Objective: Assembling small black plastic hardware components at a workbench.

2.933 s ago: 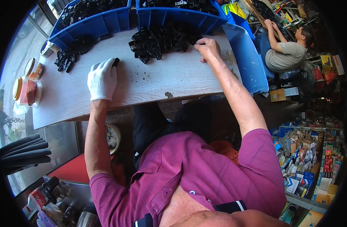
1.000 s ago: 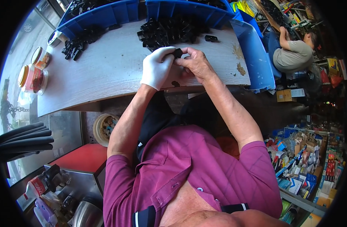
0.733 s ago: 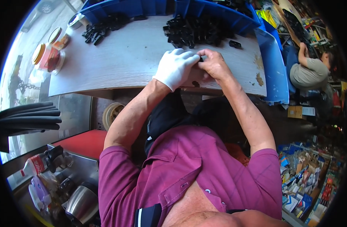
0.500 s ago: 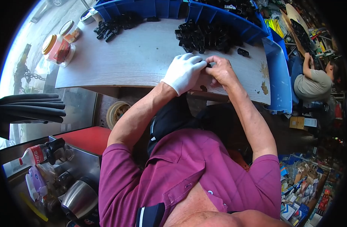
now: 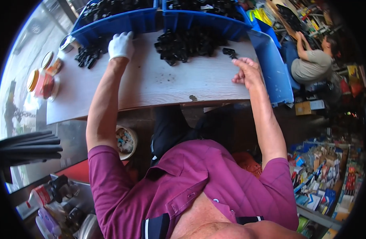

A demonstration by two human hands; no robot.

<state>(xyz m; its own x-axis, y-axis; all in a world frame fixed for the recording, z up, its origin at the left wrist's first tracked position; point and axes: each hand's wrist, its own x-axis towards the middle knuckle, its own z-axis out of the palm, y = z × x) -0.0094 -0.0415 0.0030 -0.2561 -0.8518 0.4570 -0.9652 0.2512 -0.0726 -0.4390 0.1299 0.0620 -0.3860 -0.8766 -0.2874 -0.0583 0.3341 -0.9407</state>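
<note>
The left hand (image 5: 120,45), in a white glove, is stretched out to the far left part of the wooden worktop (image 5: 151,85), lying just beside a small pile of black plastic parts (image 5: 87,55) and close against the front wall of a blue bin (image 5: 111,26). Its fingers point away toward the bin and look loosely curled; whether they grip anything cannot be told, since the glove hides the underside. The bare right hand (image 5: 246,71) sits near the right edge of the worktop, its fingers bent inward and pinched lightly together, with a single black part (image 5: 229,51) lying just beyond the fingertips; whether the hand touches it cannot be made out. Between the two hands, at the far side of the worktop, lies a larger heap of black parts (image 5: 187,43), pressed up against a second blue bin (image 5: 203,18) that is also filled with dark pieces. A flat blue bin lid or tray (image 5: 270,67) leans at the right end of the worktop. At the far left stand a jar with a yellow lid (image 5: 37,81) and a few small containers. Another person (image 5: 312,63) sits at the upper right, well apart from the worktop. Black hoses (image 5: 27,147) lie at the left below the worktop.
</note>
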